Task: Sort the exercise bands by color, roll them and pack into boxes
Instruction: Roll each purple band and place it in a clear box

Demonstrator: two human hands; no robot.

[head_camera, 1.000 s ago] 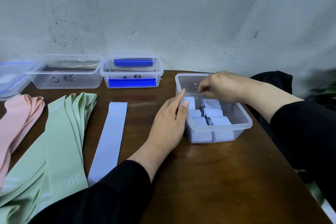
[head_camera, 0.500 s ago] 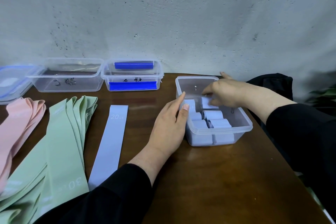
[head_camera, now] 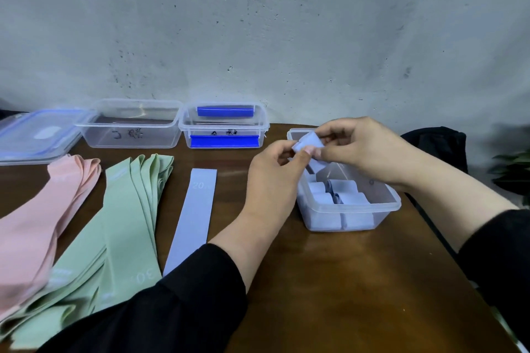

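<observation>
Pitted grey concrete wall behind; glossy dark wood table (head_camera: 329, 281) below. At 3 o'clock of centre, clear plastic box (head_camera: 351, 205), rounded corners, thin lip, packed with smooth lilac rolled bands (head_camera: 341, 189) standing on end. Above its far end, both hands pinching one partly rolled lilac band (head_camera: 308, 142): left hand (head_camera: 274, 172) gripping from below, right hand (head_camera: 362, 149) curled over from 2 o'clock, hiding the box's rear. Flat lilac strip (head_camera: 192, 218) at centre, matte. At 9 o'clock, fanned mint green bands (head_camera: 126, 221), then pink bands (head_camera: 37, 226). Along the wall at 11 o'clock: two clear tubs (head_camera: 132, 125), one with blue clips (head_camera: 225, 140), and a blue-rimmed lid (head_camera: 37, 135).
</observation>
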